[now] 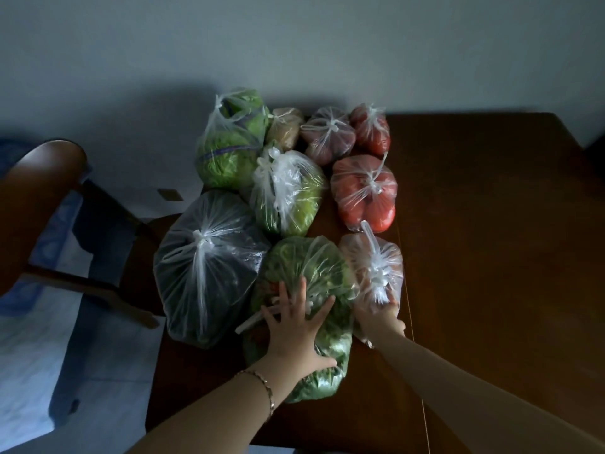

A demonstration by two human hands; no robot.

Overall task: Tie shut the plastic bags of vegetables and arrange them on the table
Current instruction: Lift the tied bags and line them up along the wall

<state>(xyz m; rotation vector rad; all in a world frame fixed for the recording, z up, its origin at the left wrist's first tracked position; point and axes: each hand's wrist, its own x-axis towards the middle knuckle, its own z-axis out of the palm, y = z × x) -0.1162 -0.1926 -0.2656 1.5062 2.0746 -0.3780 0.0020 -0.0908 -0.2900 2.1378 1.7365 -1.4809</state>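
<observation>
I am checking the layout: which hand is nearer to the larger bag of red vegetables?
The right hand. It touches the pale bag that lies just on the near side of the red bag; the left hand lies flat on the leafy green bag, further left.

A wooden chair (42, 191) stands off the left edge of the desk (491, 224) — curved back outward. Beyond the far edge, a pale wall (294, 44). Light floor (32, 371) at lower left — blue patterned cloth (62, 214) behind the chair.
</observation>
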